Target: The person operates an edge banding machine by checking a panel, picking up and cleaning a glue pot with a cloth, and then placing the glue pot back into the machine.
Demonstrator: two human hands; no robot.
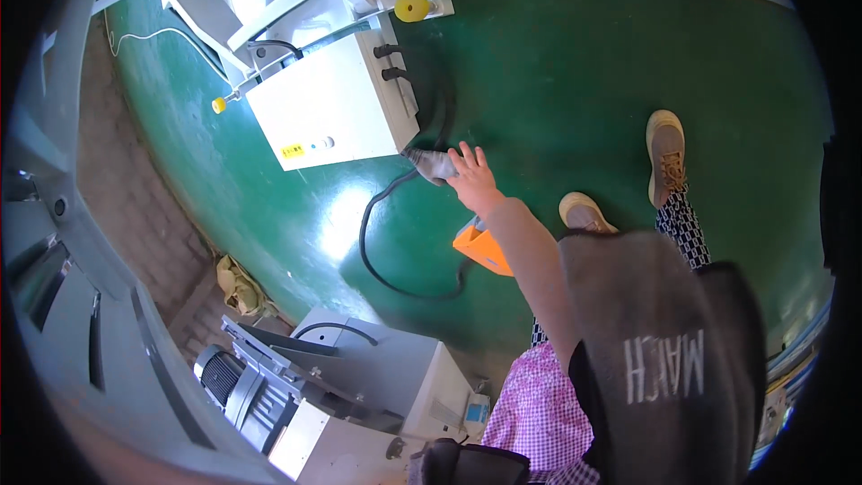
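Observation:
My left arm, bare below a dark sleeve, reaches up and to the left over the floor. My left hand (475, 184) has its fingers spread apart. At its left side a grey cloth-like piece (433, 164) touches the hand or lies right beside it. That piece sits against the lower right corner of a white machine box (332, 112) with black cable fittings. Partly hidden by my forearm is an orange object (485, 247), its kind unclear. A black cable (363, 232) loops over the floor between the box and the orange object. My right hand does not show.
A grey-white machine with a motor (218, 375) stands at the lower left. Yellow round feet or knobs (412, 8) stick out from the upper white frame. A tan bag (238, 287) lies by the wall. My shoes (666, 153) stand on the green floor (575, 54).

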